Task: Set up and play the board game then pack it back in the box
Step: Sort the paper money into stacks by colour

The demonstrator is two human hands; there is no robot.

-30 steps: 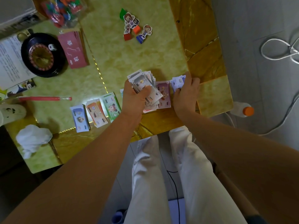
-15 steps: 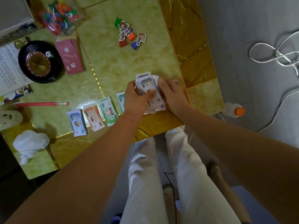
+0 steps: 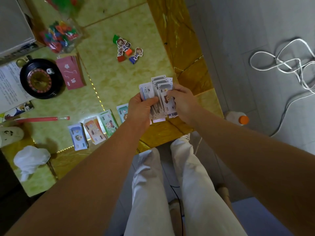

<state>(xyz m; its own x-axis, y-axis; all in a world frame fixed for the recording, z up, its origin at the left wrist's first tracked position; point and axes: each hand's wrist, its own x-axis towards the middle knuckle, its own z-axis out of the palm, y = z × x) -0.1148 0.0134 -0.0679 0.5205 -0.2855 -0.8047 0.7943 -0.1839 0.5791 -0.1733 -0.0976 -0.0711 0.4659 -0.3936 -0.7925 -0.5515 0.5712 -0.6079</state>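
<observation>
The yellow-green tabletop (image 3: 105, 79) fills the upper left of the view, with grey floor to the right and the person's pale trousers below. On the tabletop sit a black roulette wheel (image 3: 36, 79), a red card pack (image 3: 70, 74) just beside it, a clear bag of coloured pieces (image 3: 61, 38) further back, and a cluster of cardboard character pawns (image 3: 127, 49) near the middle. Along the near edge lie four sorted piles of play money (image 3: 92, 128), side by side, their long axes running away from the person.

The unsorted bundle of play money (image 3: 158, 92) is held up over the right near corner of the tabletop. The left hand (image 3: 141, 106) is closed around its lower left side, thumb pressed across the face. The right hand (image 3: 183, 99) pinches the top note at its right edge, fingers curled over it. The bundle fans out away from the person, long axis pointing to the far side.

The sorted piles lie to the left of the hands, close to the left wrist. By my reading, the next note goes either there or down to the loose notes (image 3: 170, 114) under the hands, so the right hand would have to cross over the left to reach the piles.

The left forearm hides part of the nearest pile, and the loose notes are mostly covered. Print on the notes is too small to read, apart from what seems a "10".
</observation>
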